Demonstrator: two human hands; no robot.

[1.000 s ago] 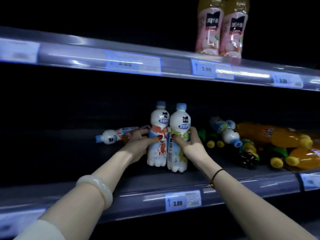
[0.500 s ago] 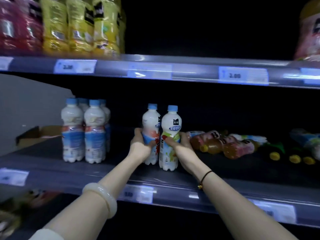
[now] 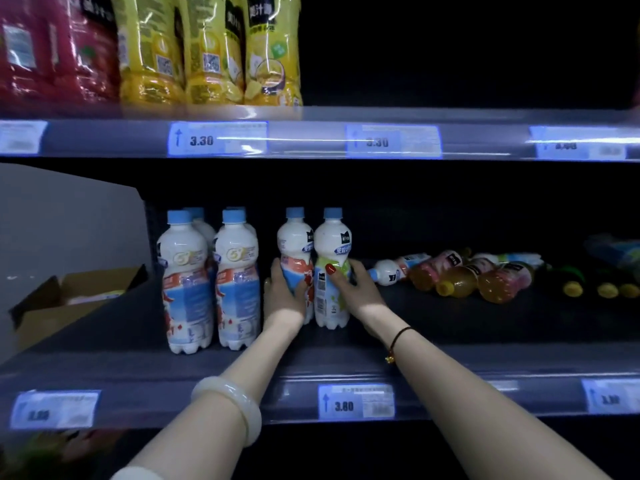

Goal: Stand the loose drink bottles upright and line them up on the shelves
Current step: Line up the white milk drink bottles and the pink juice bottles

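Bottles are sliding left, away from where they were: the left hand [image 3: 285, 297] is gripping the red-labelled white plastic bottle [image 3: 294, 239] and the right hand [image 3: 356, 287] is wrapping the green-labelled white plastic bottle [image 3: 333, 242]. Both bottles are standing upright on the dark shelf [image 3: 450, 355], now just beside the taller white bottles [image 3: 207, 271]. The orange juice bottles [image 3: 464, 277] are lying on their sides, waiting to be stood up.

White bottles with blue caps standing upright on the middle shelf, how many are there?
6: two front bottles at left, two rear bottles behind them, red-label bottle in left hand, green-label bottle in right hand. More may be hidden.
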